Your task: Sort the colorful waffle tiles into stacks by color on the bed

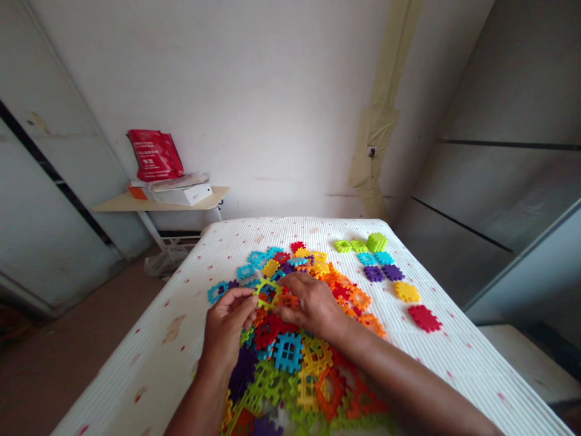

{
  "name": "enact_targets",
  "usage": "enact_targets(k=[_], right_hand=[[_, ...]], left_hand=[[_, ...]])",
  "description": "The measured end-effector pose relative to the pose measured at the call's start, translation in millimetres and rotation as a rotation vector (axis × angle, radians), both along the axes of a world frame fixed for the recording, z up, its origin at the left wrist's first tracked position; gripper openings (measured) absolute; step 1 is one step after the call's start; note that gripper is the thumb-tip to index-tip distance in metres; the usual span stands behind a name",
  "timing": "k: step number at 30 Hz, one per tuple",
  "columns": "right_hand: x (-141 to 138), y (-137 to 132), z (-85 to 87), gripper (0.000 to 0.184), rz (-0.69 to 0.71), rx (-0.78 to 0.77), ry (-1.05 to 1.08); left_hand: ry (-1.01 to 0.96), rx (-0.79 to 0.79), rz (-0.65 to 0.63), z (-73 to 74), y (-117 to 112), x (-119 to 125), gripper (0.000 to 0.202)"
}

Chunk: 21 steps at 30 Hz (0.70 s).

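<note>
My left hand [230,318] pinches the left edge of a lime-green interlocking plastic tile [262,288] with an open middle. My right hand [315,303] is curved over the pile, its thumb and fingertips at the right side of the same tile, closed on its edges. An orange window tile [288,300] shows between the right thumb and fingers. Beneath both hands spreads a heap of mixed tiles, among them a blue window tile [288,352], a yellow window tile [307,389] and an orange tile with a large opening [330,387].
At the table's right side lie sorted tiles: a green stack [376,242], blue tiles [384,258], purple tiles [393,272], a yellow tile [407,292] and a red tile [425,318]. A patterned white cloth [181,357] covers the table. A red bag [154,155] rests on a side table [122,202].
</note>
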State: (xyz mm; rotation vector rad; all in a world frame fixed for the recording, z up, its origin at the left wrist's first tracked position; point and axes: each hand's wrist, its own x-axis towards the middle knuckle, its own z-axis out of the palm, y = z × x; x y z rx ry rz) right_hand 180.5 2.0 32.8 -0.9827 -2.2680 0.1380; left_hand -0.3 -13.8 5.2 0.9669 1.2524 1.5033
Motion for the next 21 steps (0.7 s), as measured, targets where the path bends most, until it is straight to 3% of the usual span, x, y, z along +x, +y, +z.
enact_targets(k=[11,15,17,21], right_hand=[[-8,-5,-2.9,0.038,-0.029,0.017,-0.062],[5,7,4.3,0.036,-0.059,0.003,-0.094],[24,26,8.1,0.035,-0.183,0.000,-0.061],[79,80,5.8,0.033,-0.736,-0.042,-0.055]], left_hand=[[-0.034,-0.023,-0.057,0.0,-2,5,0.032],[-0.020,-0.021,-0.037,2.9,-3,4,0.039],[-0.029,0.012,0.015,3.8,-2,2,0.041],[-0.063,0.068,0.090,0.5,2,-5,0.037]])
